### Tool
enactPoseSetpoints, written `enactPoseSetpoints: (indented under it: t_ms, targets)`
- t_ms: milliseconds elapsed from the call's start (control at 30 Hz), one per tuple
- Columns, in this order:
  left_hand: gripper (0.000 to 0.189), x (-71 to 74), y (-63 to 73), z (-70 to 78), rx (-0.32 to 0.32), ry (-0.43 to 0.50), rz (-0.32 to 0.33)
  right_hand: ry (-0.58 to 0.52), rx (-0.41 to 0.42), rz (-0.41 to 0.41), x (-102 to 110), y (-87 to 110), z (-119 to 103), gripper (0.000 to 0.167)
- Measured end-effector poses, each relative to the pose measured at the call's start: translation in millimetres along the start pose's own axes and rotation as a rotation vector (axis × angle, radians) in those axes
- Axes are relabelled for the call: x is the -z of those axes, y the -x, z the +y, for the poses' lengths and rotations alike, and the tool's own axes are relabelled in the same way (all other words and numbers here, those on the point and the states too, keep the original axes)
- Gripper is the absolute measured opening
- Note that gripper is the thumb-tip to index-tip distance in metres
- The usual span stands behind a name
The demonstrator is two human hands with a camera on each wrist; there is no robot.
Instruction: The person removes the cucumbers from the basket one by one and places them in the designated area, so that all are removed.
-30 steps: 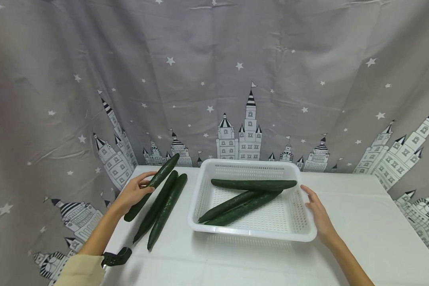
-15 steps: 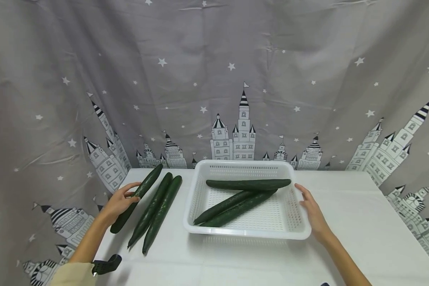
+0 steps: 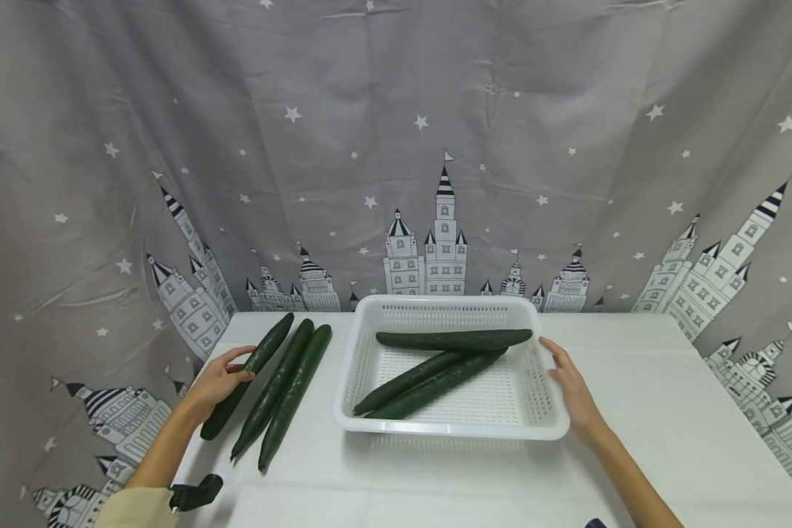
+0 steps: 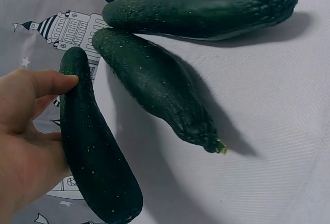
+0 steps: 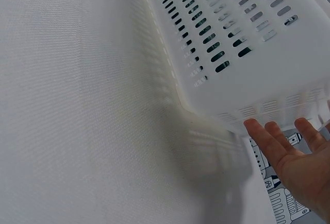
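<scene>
My left hand grips a long dark green cucumber around its middle, at the left of the table. In the left wrist view the thumb and fingers pinch this cucumber from its two sides. Right of it, two more cucumbers lie side by side on the cloth. A white plastic basket stands mid-table with three cucumbers inside, one lying across the other two. My right hand touches the basket's right side, fingers extended; the right wrist view shows the fingertips at the perforated wall.
White cloth covers the table, which extends to the right of the basket. Behind it and along both sides hangs a grey curtain printed with castles and stars.
My left hand has lowered the cucumber and brought it left, beside the two loose ones. The head view has shifted slightly. My right hand stays at the basket.
</scene>
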State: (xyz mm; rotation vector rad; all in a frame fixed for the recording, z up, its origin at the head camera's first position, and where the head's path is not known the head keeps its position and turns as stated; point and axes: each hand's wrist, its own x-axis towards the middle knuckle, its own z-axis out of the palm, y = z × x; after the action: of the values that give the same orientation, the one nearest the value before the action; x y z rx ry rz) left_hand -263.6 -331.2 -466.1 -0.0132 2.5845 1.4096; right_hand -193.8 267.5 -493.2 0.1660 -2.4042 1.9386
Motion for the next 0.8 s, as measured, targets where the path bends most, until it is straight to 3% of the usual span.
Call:
enactPoseSetpoints:
  t_ms: [500,800]
  targets:
    - [0.059,-10.6,-3.4,-10.4,-0.005,-0.005,0.02,0.014,0.008,0.0,0,-0.1,1,0.056]
    - [0.06,-14.2,-3.7,-13.6,0.04,-0.001,0.02,0.024,-0.002,0.007,1,1.3,-1,0.056]
